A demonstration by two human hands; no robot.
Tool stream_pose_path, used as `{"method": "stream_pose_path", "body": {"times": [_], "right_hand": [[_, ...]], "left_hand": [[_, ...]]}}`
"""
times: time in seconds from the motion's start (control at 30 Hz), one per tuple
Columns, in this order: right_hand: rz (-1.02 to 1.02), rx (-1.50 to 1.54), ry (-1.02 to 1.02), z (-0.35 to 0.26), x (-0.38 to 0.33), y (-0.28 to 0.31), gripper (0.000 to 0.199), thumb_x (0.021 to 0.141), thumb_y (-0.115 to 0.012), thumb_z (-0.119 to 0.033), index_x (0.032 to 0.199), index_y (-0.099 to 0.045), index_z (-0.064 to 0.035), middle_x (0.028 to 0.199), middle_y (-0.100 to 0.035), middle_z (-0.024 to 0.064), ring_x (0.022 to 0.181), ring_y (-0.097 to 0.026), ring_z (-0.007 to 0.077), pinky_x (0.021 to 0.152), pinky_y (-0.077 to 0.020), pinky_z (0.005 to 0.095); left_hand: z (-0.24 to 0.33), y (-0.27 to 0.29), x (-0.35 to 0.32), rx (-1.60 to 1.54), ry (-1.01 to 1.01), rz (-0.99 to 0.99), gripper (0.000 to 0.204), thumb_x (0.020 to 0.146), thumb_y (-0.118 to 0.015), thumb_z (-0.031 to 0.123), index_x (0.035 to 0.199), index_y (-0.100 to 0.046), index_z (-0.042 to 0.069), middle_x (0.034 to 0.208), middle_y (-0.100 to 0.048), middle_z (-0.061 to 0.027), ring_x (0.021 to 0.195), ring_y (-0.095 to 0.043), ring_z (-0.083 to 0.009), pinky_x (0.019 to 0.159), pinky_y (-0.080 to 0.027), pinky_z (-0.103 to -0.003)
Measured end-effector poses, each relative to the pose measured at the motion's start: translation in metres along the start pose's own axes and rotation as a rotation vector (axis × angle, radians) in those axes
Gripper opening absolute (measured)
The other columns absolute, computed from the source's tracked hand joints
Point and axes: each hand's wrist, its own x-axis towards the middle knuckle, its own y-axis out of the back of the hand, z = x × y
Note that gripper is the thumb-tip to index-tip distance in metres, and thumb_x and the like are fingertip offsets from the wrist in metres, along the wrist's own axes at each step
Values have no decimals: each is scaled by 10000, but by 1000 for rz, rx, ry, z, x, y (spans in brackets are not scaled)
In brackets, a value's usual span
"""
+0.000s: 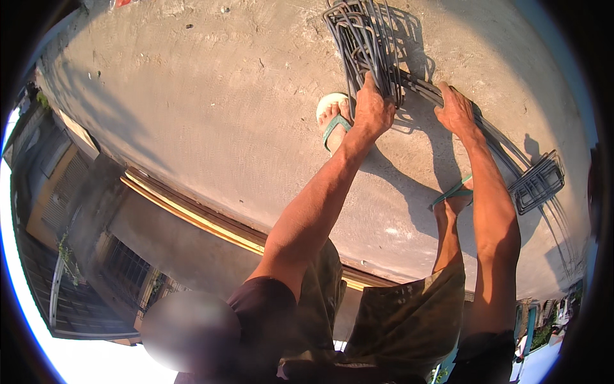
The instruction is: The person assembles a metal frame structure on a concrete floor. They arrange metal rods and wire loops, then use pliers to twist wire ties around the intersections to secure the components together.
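A thick bundle of bent steel rebar stirrups (pixel 359 40) is at the top, right of centre. My left hand (pixel 374 112) is closed at the bundle's near end, its fingers partly hidden from above. To its right, my right hand (pixel 456 114) is wrapped round several long steel rods (pixel 502 144). These run from the bundle down toward the lower right. A second, smaller group of rectangular stirrups (pixel 539 183) sits around the rods farther along, beyond my right forearm.
My feet in green-strapped flip-flops (pixel 332 102) stand on the dusty concrete ground (pixel 211 109), close to the steel. Long wooden boards (pixel 192 208) lie along a wall at the left and behind my legs. Buildings with a barred window (pixel 128 262) rise at the lower left.
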Motion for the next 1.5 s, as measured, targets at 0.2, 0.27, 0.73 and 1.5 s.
{"method": "stream_pose_path", "body": {"times": [0.2, 0.27, 0.73, 1.5], "right_hand": [[-80, -5, -27, -2, -2, 12, 517, 760, -682, -40, 1234, -481, 2, 1048, -614, 229, 1017, -599, 377, 901, -473, 446], [-31, -40, 7, -1, 0, 11, 512, 760, -682, -37, 1232, -487, 7, 1035, -622, 227, 1000, -607, 375, 890, -476, 446], [-129, 13, -84, -8, 1, 22, 606, 738, -637, -19, 1317, -468, 30, 1194, -578, 277, 1118, -572, 391, 968, -461, 433], [-261, -24, -64, -25, -16, 16, 636, 745, -645, -45, 1336, -428, 48, 1298, -514, 273, 1216, -508, 385, 1044, -417, 435]], "left_hand": [[-8, 34, -1, -33, 85, -29, 346, 739, -594, 1, 1084, -566, -7, 905, -676, -181, 843, -664, -285, 763, -508, -366], [-28, 38, 6, -73, -30, 32, 341, 743, -612, -8, 1081, -568, -17, 907, -682, -169, 838, -668, -242, 752, -514, -353], [-43, 19, -1, -276, -29, -19, 347, 818, -583, -48, 1164, -553, -43, 999, -674, -143, 905, -641, -183, 799, -501, -306], [-10, 51, 9, -490, 98, -291, 303, 784, -540, -23, 1078, -598, -67, 995, -665, -159, 900, -623, -204, 843, -466, -316]]}}
